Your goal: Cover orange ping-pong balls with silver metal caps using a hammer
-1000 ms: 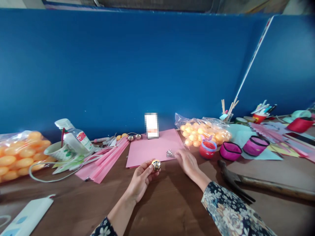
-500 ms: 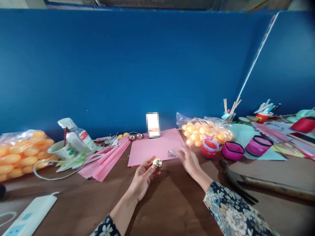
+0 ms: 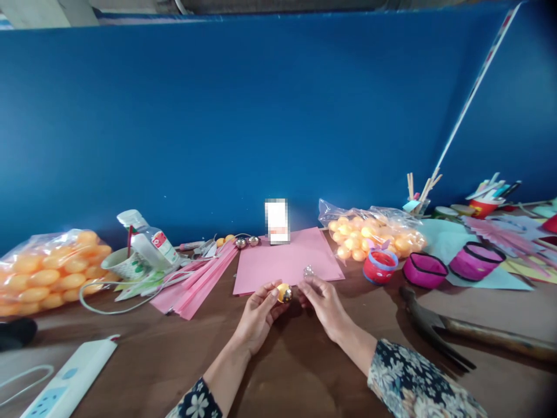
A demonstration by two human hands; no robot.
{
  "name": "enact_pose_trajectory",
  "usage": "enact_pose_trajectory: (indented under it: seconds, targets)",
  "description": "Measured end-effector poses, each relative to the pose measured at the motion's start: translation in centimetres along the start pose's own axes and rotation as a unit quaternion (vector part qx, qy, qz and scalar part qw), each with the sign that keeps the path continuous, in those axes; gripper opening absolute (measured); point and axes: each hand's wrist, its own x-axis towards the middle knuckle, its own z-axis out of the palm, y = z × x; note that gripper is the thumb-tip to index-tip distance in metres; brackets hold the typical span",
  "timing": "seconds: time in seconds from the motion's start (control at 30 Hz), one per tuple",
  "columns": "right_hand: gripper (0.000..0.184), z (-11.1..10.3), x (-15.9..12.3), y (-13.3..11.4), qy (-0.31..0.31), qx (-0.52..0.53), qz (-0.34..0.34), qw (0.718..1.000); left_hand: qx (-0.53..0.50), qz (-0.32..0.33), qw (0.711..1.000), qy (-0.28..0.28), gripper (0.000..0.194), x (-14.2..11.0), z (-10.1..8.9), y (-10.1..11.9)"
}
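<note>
My left hand (image 3: 256, 316) grips an orange plastic ball (image 3: 284, 292) between thumb and fingers, above the table edge of the pink paper. Shiny silver discs, like thumbtack heads, cover the ball's right side. Close beside it, on the right, is my right hand (image 3: 324, 305) with thumb and fingertips pinched together. Whatever lies between those fingertips is too small to make out. Just beyond them a small heap of silver tacks (image 3: 308, 271) rests on the pink paper (image 3: 282, 264). Two silver-covered balls (image 3: 246, 242) sit at the paper's back left, near plain orange balls (image 3: 224, 240).
Bags of orange balls stand left (image 3: 47, 273) and right (image 3: 369, 235). A claw hammer (image 3: 478, 332) lies at right, below magenta fabric cups (image 3: 425, 271) and a red cup (image 3: 380, 268). Left are pink strips (image 3: 195, 284), a bottle (image 3: 150, 244), cables and a power strip (image 3: 72, 377).
My right hand has come from the paper's right edge, past the tack heap, to beside the ball, its fingers now pinched. The left hand still holds the ball. The view has shifted slightly left.
</note>
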Motion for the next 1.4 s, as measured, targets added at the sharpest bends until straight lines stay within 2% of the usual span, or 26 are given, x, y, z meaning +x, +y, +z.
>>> enact_pose_trajectory:
  seconds: [0.1, 0.2, 0.27, 0.43, 0.6, 0.93, 1.13, 1.4]
  targets:
    - [0.033, 0.20, -0.03, -0.03, 0.002, 0.105, 0.077, 0.991, -0.005, 0.008, 1.000, -0.003, 0.026, 0.13, -0.07, -0.16]
    - [0.032, 0.29, -0.22, -0.35, -0.010, 0.139, 0.092, 0.986, -0.005, 0.007, 1.000, -0.016, 0.036, 0.17, -0.04, -0.14]
    - [0.030, 0.38, -0.39, -0.52, -0.012, 0.132, 0.090, 0.987, -0.001, 0.003, 1.000, -0.017, 0.043, 0.18, 0.02, -0.06]
    - [0.024, 0.54, -0.66, -0.50, -0.027, 0.101, 0.061, 0.993, 0.010, 0.001, 1.000, -0.018, 0.037, 0.14, 0.09, 0.00]
    - [0.023, 0.50, -0.66, -0.50, -0.037, 0.086, 0.050, 0.994, 0.012, -0.003, 1.000, -0.021, 0.050, 0.04, 0.11, -0.06]
    - [0.018, 0.72, -0.75, -0.44, -0.038, 0.046, 0.022, 0.998, 0.006, 0.018, 1.000, -0.025, 0.025, 0.01, 0.23, 0.11]
    - [0.014, 0.62, -0.67, -0.32, -0.049, 0.037, 0.009, 0.998, 0.008, 0.020, 0.999, -0.028, 0.039, -0.01, 0.15, -0.09]
    - [0.013, 0.59, -0.76, -0.04, -0.042, 0.022, 0.007, 0.999, 0.015, 0.014, 1.000, -0.009, 0.035, 0.12, -0.04, -0.24]
